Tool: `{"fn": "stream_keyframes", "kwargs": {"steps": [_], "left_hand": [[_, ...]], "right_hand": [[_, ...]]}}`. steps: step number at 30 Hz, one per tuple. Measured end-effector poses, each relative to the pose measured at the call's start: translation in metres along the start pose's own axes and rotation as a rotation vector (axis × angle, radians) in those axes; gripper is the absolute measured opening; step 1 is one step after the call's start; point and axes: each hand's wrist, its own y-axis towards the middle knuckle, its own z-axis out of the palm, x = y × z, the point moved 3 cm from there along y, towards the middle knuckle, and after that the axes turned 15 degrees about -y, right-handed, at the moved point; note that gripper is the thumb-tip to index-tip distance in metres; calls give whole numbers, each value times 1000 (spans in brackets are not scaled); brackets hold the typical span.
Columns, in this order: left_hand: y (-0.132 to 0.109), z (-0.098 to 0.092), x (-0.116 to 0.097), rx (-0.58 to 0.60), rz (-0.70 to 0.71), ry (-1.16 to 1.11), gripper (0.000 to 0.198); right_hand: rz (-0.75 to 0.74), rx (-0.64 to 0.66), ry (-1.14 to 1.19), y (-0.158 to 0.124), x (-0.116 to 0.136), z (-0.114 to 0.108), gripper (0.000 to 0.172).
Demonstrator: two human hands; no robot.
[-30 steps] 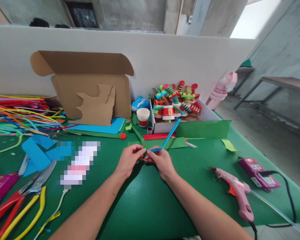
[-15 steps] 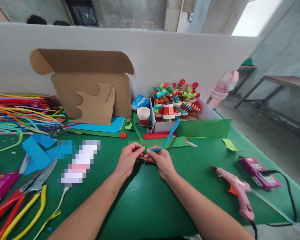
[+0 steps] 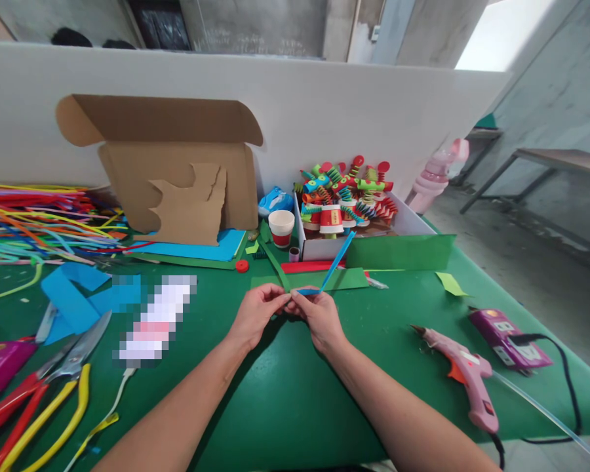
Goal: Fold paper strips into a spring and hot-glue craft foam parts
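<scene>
Above the middle of the green table, my left hand (image 3: 256, 316) and my right hand (image 3: 320, 319) meet with their fingertips pinched together. A blue paper strip (image 3: 338, 261) comes out of my right hand's pinch and bends up to the right. From between the fingertips a green paper strip (image 3: 276, 265) runs up and to the left. Both strips appear to cross where the fingers press, but the fingers hide that joint. Beyond the hands lies a flat piece of green paper (image 3: 349, 279).
A pink glue gun (image 3: 465, 367) and a purple box (image 3: 509, 341) lie right. Scissors (image 3: 73, 360) and coiled blue paper (image 3: 69, 298) are left. Behind stand a paper cup (image 3: 281, 229), a white box (image 3: 319, 249) of paper figures and a cardboard box (image 3: 177, 157).
My fingertips have drawn closer together at the strips' joint. The green strip's lower end has shifted slightly right, and the blue strip's lower part lies a little flatter.
</scene>
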Motion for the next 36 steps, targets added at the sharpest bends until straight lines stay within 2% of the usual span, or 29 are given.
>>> {"fn": "stream_keyframes", "kwargs": {"steps": [6, 16, 23, 28, 36], "left_hand": [[1, -3, -1, -13, 13, 23, 33], [1, -2, 1, -35, 12, -18, 32], [4, -9, -4, -18, -31, -139, 32], [2, -6, -4, 0, -57, -133, 29], [2, -6, 0, -58, -58, -149, 32]], "right_hand": [[22, 66, -19, 0, 0, 1, 28], [43, 62, -1, 1, -1, -1, 33], [67, 191, 68, 4, -3, 0, 32], [78, 192, 115, 4, -4, -1, 34], [62, 151, 122, 3, -5, 2, 40]]}}
